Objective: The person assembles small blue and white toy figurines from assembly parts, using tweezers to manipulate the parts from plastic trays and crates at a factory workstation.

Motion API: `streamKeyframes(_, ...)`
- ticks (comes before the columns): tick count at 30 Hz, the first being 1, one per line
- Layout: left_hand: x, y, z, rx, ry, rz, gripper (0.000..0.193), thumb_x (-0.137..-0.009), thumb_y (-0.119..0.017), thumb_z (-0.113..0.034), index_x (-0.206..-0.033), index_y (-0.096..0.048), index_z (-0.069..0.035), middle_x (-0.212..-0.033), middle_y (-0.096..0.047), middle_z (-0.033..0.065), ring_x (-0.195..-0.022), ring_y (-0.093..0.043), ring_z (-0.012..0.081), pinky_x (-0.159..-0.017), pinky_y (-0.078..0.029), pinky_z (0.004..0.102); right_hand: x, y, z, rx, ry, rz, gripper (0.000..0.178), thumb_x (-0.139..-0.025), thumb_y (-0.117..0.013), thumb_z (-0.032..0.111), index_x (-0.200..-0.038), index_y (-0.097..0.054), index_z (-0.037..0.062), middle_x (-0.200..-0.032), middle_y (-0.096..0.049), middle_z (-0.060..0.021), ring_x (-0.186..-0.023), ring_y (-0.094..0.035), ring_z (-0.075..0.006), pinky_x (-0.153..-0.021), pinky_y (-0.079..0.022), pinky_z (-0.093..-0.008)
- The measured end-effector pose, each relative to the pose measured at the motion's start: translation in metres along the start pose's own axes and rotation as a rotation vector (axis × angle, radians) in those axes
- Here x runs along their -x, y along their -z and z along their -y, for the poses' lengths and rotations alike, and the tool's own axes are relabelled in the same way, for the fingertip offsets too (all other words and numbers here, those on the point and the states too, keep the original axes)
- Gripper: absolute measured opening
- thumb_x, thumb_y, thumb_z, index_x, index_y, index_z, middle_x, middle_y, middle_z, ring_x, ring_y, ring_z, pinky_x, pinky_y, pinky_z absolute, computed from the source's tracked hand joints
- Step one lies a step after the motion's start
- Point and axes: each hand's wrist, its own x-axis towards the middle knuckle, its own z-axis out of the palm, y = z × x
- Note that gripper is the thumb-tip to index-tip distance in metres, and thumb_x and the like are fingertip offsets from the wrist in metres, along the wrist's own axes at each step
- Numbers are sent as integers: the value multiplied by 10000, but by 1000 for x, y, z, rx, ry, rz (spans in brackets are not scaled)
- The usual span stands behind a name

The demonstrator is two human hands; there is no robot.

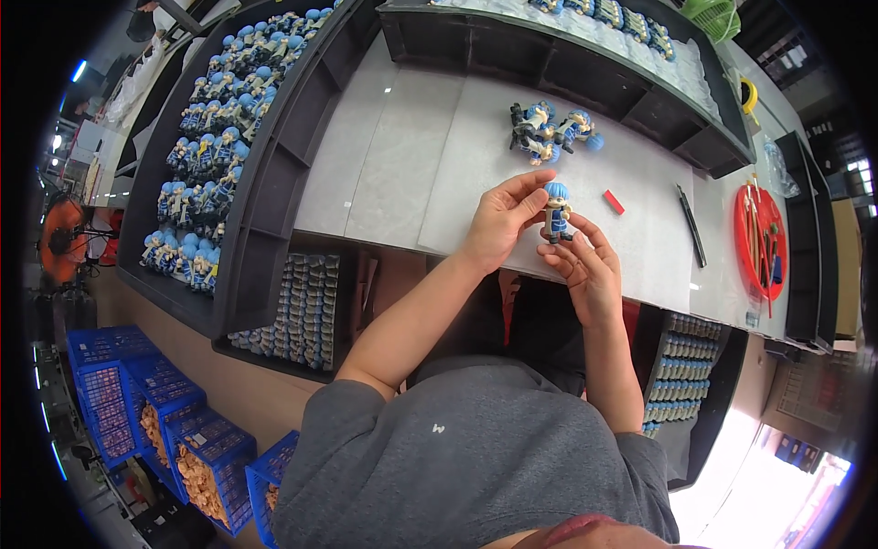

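Observation:
A small blue-haired figurine (557,215) in a blue and pale outfit with dark boots stands upright between my hands, over the near edge of the white worktable (402,156). My left hand (508,216) pinches it at the head with thumb and forefinger. Around its lower body and feet curl the fingers of my right hand (588,267). Beyond my hands, several like figurines (547,134) lie in a loose cluster on the table. A short red block (614,202) rests to the right of the held figurine.
At the left, a black tray (274,174) holds many figurines; another black tray (549,73) spans the back. A dark pen-like tool (692,225) lies at the right, near a red dish (743,242) of brushes. Blue crates (187,416) stand on the floor at lower left.

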Motion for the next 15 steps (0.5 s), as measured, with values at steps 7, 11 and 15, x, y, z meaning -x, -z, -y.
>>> streamKeyframes(7, 0, -6, -2, -50, 29, -19, 303, -890, -531, -139, -1169, -533, -23, -1009, -598, 39, -914, -550, 101, -837, -443, 261, -1, 5, -7, 231, 399, -83, 440, -807, -584, -33, -1200, -387, -17, -1051, -544, -169, -938, -592, -211, -789, -509, -286)
streamKeyframes(11, 3, -5, 3, -281, -28, -6, 309, -868, -570, -131, -1154, -547, -17, -998, -597, 26, -909, -541, 84, -806, -447, 235, -6, 11, -15, 511, 740, -157, 579, -711, -617, -144, -1219, -392, 16, -1077, -495, -126, -1006, -516, -185, -824, -492, -301)
streamKeyframes(15, 5, -5, 2, -316, -65, -18, 327, -835, -608, -84, -1149, -552, -14, -987, -591, 20, -906, -539, 78, -794, -449, 226, -9, 16, -16, 524, 722, -152, 582, -713, -609, -146, -1226, -391, 21, -1077, -499, -129, -1004, -523, -186, -835, -489, -305)
